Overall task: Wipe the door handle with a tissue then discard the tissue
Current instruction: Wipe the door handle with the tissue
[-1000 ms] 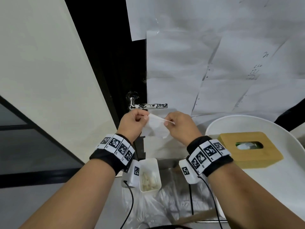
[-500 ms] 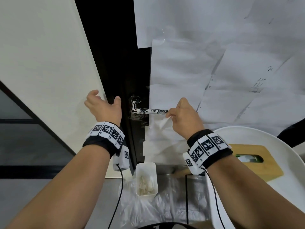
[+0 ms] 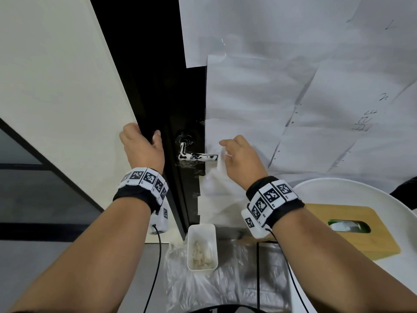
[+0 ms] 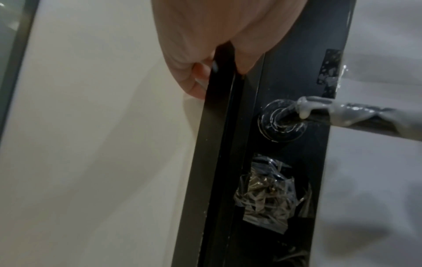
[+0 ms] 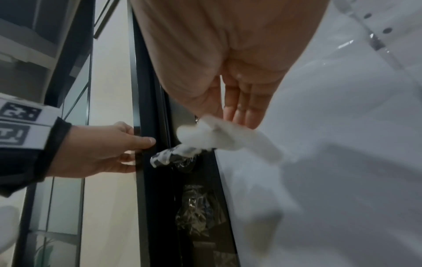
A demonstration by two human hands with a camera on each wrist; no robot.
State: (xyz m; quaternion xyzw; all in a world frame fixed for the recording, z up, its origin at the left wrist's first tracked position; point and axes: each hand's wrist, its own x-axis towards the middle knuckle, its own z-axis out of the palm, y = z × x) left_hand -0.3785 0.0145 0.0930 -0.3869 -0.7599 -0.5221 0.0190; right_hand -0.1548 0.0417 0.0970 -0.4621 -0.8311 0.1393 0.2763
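The black door handle [image 3: 197, 156], smeared with white, sticks out to the right from the dark door stile. My right hand [image 3: 229, 151] pinches a white tissue [image 3: 220, 162] against the handle's free end. In the right wrist view the tissue [image 5: 217, 135] bunches over the handle [image 5: 166, 157] under my fingers [image 5: 239, 108]. My left hand [image 3: 144, 141] grips the door edge [image 4: 219, 75] left of the handle, fingers behind it and thumb in front. The left wrist view shows white drips on the handle [image 4: 342, 112].
Sheets of white paper [image 3: 293, 86] cover the door. A small white bin [image 3: 191, 233] with used tissues stands on a plastic sheet [image 3: 214, 285] below the handle. At the right, a white round table [image 3: 361, 195] carries a wooden tissue box [image 3: 372, 247]. Left is a white wall [image 3: 56, 86].
One second ago both hands held the tissue below the handle. My left hand let go and moved up-left onto the door edge. My right hand carried the tissue up to the handle's end.
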